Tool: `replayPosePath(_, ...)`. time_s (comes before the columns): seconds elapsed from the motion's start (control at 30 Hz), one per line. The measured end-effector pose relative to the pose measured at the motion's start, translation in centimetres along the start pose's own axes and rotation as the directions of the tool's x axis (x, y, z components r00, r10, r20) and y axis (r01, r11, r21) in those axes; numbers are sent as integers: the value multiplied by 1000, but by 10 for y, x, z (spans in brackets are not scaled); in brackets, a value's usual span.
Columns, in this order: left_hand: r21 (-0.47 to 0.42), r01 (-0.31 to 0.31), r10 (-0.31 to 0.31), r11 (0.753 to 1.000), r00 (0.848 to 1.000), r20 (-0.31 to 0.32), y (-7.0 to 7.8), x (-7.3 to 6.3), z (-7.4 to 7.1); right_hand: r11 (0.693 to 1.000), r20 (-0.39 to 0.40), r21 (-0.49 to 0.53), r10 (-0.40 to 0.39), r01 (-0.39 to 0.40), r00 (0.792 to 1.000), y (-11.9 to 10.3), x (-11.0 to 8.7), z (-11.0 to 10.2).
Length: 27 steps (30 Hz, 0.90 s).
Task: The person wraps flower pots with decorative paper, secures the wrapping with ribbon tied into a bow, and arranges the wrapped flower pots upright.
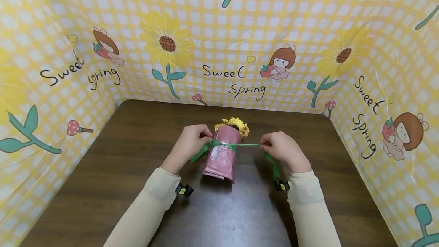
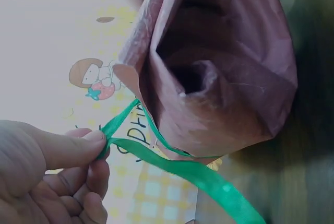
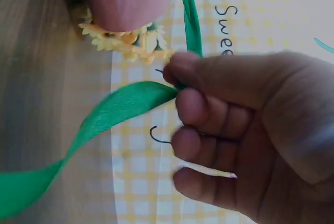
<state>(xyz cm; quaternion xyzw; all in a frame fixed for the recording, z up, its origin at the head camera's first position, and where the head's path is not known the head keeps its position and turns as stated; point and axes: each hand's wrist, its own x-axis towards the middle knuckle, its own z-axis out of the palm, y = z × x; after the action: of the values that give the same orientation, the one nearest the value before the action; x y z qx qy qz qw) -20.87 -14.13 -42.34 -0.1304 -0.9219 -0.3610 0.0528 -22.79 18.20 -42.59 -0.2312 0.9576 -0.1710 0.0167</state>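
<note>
A bouquet wrapped in pink paper (image 1: 221,161) lies on the table, its yellow flowers (image 1: 236,125) at the far end. Around the wrap runs a green ribbon (image 1: 248,145), crossed on the top side. My left hand (image 1: 193,142) pinches one ribbon end close beside the paper, between thumb and forefinger, as the left wrist view also shows (image 2: 57,166). Out to the right, my right hand (image 1: 282,146) pinches the other end, and that stretch is taut. Loose ribbon tails hang below both hands; the right wrist view shows one tail (image 3: 122,106) twisting away from the fingertips.
The dark wooden table (image 1: 144,132) carries the bouquet near its middle. A yellow checked cloth (image 1: 219,41) with printed sunflowers and lettering walls the back and both sides. Small black devices (image 1: 185,190) sit at the wrists.
</note>
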Motion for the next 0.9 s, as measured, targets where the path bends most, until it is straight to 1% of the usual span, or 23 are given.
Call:
replayPosePath(0.1, -16, -21, 22, 1000, 999, 33, 4, 0, 2, 999, -93, 8, 47, -47, 994, -1, 0, -3)
replayPosePath(0.2, -16, -38, 38, 999, 998, 50, 9, -1, 3, 996, -184, 19, 89, -87, 979, -5, 2, -1)
replayPosePath(0.27, 1, -48, 48, 999, 998, 51, 11, -3, 4, 995, -238, 27, 98, -94, 966, -9, 5, 2)
replayPosePath(0.37, 42, -81, 79, 996, 996, 50, 12, -3, 5, 995, -320, 26, 95, -91, 943, -17, 13, 5)
replayPosePath(0.43, 76, -107, 104, 991, 993, 50, 13, -2, 6, 997, -362, 44, 81, -70, 929, -23, 21, 3)
replayPosePath(0.5, 106, -127, 122, 986, 991, 51, 14, -2, 7, 994, -385, 102, 71, -34, 920, -32, 31, 0)
replayPosePath(0.53, 120, -132, 127, 984, 991, 50, 15, -2, 7, 988, -390, 155, 67, -7, 918, -37, 37, -2)
replayPosePath(0.57, 137, -139, 133, 981, 990, 50, 15, -2, 8, 975, -387, 222, 65, 24, 920, -43, 42, -4)
replayPosePath(0.6, 155, -143, 136, 978, 989, 52, 15, -2, 9, 948, -377, 312, 65, 61, 924, -49, 47, -6)
replayPosePath(0.63, 172, -148, 141, 974, 988, 56, 16, -3, 9, 908, -368, 407, 65, 98, 928, -56, 52, -8)
replayPosePath(0.7, 201, -165, 156, 966, 986, 62, 18, -5, 10, 798, -344, 582, 68, 156, 936, -70, 60, -12)
replayPosePath(0.77, 223, -192, 182, 956, 981, 65, 20, -6, 11, 705, -325, 682, 56, 193, 944, -83, 68, -14)
replayPosePath(0.8, 233, -203, 193, 951, 979, 65, 21, -7, 12, 678, -317, 706, 44, 205, 947, -89, 71, -15)
replayPosePath(0.83, 239, -215, 206, 947, 977, 62, 22, -8, 12, 678, -313, 703, 23, 215, 950, -94, 73, -16)
replayPosePath(0.87, 244, -225, 218, 943, 974, 57, 23, -8, 12, 692, -306, 686, -8, 226, 952, -99, 76, -16)
replayPosePath(0.9, 249, -235, 229, 940, 972, 52, 23, -9, 12, 713, -297, 659, -46, 239, 954, -102, 79, -16)
